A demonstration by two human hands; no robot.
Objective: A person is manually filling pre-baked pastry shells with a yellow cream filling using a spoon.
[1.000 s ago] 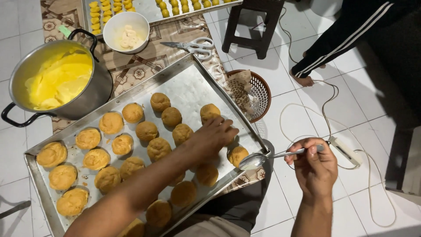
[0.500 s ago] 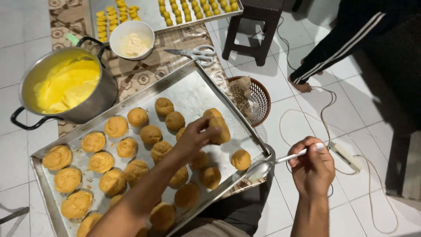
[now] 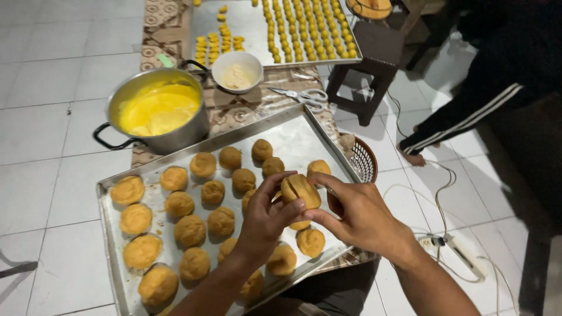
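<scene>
Both my hands meet over the right part of a large metal baking tray (image 3: 115, 251) on the floor. Between them is one golden baked puff (image 3: 301, 190), slit open along its top. My left hand (image 3: 266, 219) pinches it from the left with thumb and fingers. My right hand (image 3: 360, 213) grips it from the right. Several more baked puffs (image 3: 190, 229) lie in rows on the tray under my arms.
A steel pot of yellow custard (image 3: 158, 108) and a white bowl (image 3: 237, 73) stand behind the tray, beside scissors (image 3: 304, 96). Farther back is a tray of small yellow dough pieces (image 3: 234, 23). A basket (image 3: 366, 161), stool (image 3: 374, 52), power strip (image 3: 462, 257) and another person's leg (image 3: 468, 117) lie right.
My left hand lifted a puff off the tray. My right hand, which held a spoon out to the right, came in and took hold of the puff too. The view shifted.
</scene>
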